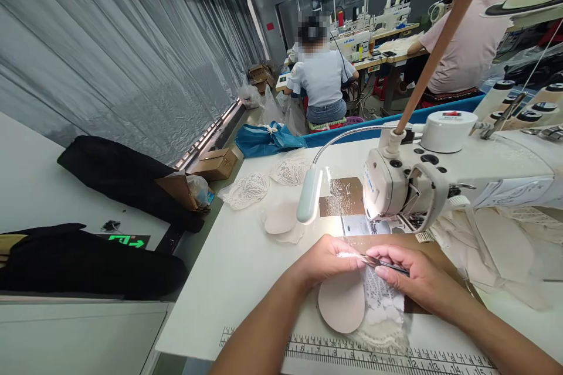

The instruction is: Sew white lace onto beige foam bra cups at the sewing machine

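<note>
My left hand [329,258] pinches the upper edge of a white lace piece [385,302] in front of the sewing machine [391,181]. My right hand [402,272] is closed on a small dark metal tool [387,265], whose tip meets the fabric at my left fingertips. Below my left hand hangs a smooth beige oval pad [342,303], beside the lace. What lies under my fingers is hidden.
A ruler strip [325,348] runs along the table's front edge. Lace cups [246,190] and a beige pad [280,218] lie at the left. A lamp [309,194] stands near the needle area. More fabric [505,243] lies right. Two people sit beyond.
</note>
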Available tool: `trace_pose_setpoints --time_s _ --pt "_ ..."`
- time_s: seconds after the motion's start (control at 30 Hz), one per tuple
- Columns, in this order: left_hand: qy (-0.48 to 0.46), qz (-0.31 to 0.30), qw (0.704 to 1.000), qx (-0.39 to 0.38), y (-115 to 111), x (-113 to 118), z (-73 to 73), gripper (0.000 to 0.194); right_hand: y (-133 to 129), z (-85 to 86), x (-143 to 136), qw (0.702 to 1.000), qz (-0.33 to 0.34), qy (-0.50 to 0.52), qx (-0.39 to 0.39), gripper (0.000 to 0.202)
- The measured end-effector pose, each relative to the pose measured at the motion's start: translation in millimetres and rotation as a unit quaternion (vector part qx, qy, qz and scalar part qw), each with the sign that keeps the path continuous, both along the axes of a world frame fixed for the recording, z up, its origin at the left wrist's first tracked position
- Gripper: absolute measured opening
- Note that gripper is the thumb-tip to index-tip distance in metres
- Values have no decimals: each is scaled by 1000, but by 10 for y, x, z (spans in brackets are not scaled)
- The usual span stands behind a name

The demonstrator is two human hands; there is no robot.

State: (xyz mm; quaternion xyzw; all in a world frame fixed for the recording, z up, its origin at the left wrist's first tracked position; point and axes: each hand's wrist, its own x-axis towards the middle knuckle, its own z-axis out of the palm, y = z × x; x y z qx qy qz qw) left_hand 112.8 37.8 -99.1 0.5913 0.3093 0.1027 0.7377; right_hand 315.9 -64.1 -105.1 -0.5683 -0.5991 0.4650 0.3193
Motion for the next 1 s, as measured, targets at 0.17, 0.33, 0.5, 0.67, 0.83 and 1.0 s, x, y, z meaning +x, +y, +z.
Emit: trace_pose_setpoints --time_s 0.17,0.33,0.5,0.67,0.83,1.0 --pt "-3 -1 1000 1 -15 16 -34 33 -5 52 -50 1000 0 -15 -4 34" --pt "5 -11 1000 9 -17 17 -38 30 -25 176 -119 1000 -14 -5 -7 28" --pt "24 -22 999 18 -14 16 -43 31 -24 197 -148 1000 -21 3 -5 29" --pt "33 -29 999 25 -26 26 -6 36 -11 175 -135 1000 -23 -7 -8 27" --pt "26 -60 997 34 -51 42 62 43 2 233 -155 1000 -11 -23 -8 26" --pt "21 -49 997 53 -76 62 60 38 30 99 -141 1000 -26 12 -10 30"
